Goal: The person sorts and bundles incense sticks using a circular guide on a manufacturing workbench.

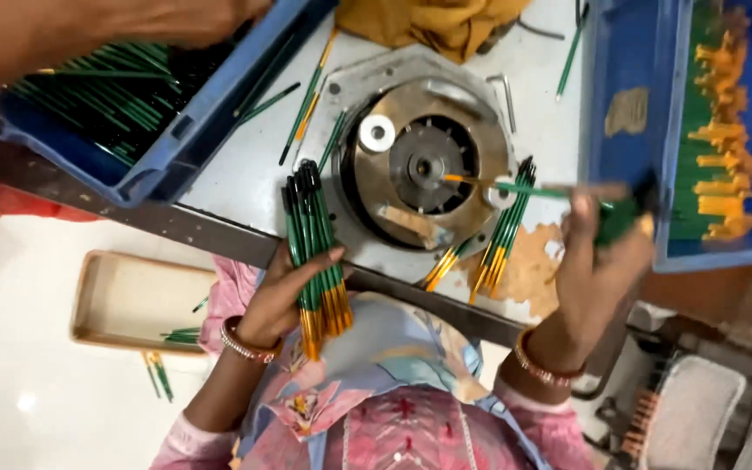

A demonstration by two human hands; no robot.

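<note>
The left hand (282,292) is curled shut around a bundle of green-and-orange pencils (315,248), thumb across the front. The bundle stands nearly upright, black tips fanning just left of the round metal machine (424,161), orange ends pointing down toward the person's lap. A bangle circles the left wrist.

The right hand (598,252) sits to the right of the machine, fingers closed on a few pencils; one single pencil (515,186) reaches from it leftward, its orange end at the machine's dark hub. Blur hides the exact grip.

The machine's grey base plate meets the table's dark front edge (219,233), which runs diagonally below it. A short row of loose pencils (502,235) leans against the machine's right side, and a few more lie at its lower rim, leaving little bare tabletop between the hands.

Upper left of the machine, a blue crate (176,148) holds many green pencils and overhangs the table. Right of the machine, a second blue crate (628,113) holds green pencils with orange ends. Lower left, on the pale floor, a shallow beige tray (97,300) has a few pencils in it. Yellow cloth (433,26) lies above the machine.
</note>
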